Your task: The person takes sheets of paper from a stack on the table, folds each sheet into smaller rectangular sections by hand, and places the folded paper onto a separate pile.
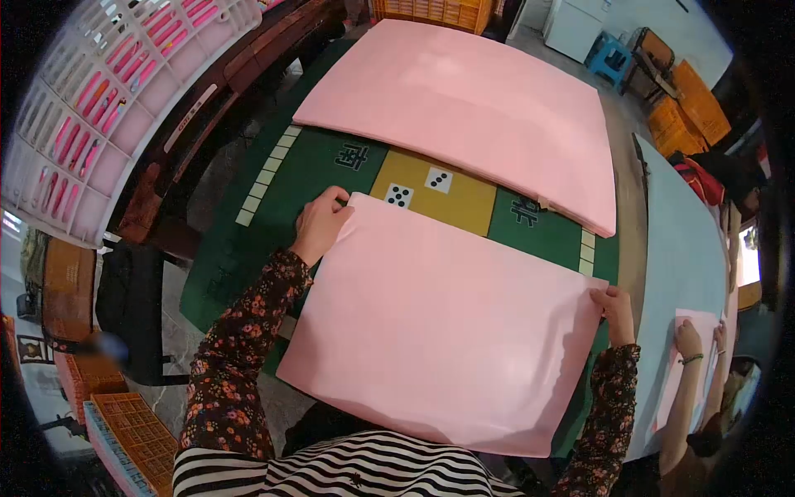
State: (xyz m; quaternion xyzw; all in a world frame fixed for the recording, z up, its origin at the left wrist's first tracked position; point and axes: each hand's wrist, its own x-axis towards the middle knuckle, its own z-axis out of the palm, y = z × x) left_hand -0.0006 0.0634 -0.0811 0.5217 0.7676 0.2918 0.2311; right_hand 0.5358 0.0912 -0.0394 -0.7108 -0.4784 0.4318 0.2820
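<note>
A large pink sheet [447, 323] lies in front of me on the green table mat [273, 199], its near edge reaching over the table's front side towards my striped top. My left hand [321, 225] pinches its far left corner, where the paper is slightly creased. At the far right corner, my right hand [614, 311] grips the edge between thumb and fingers. Beyond the sheet rests a thick stack of similar pink sheets [464, 108], covering the back of the mat. Printed characters, dice and a yellow centre panel [431, 192] show between sheet and stack.
At the right, another person's hands [689, 338] hold a smaller pink sheet on a light blue table [683, 224]. A white crate [124, 157] with pink items stands upper left. A black chair [132, 315] is at the left, orange baskets [137, 431] lower left, a blue stool [609, 56] far back.
</note>
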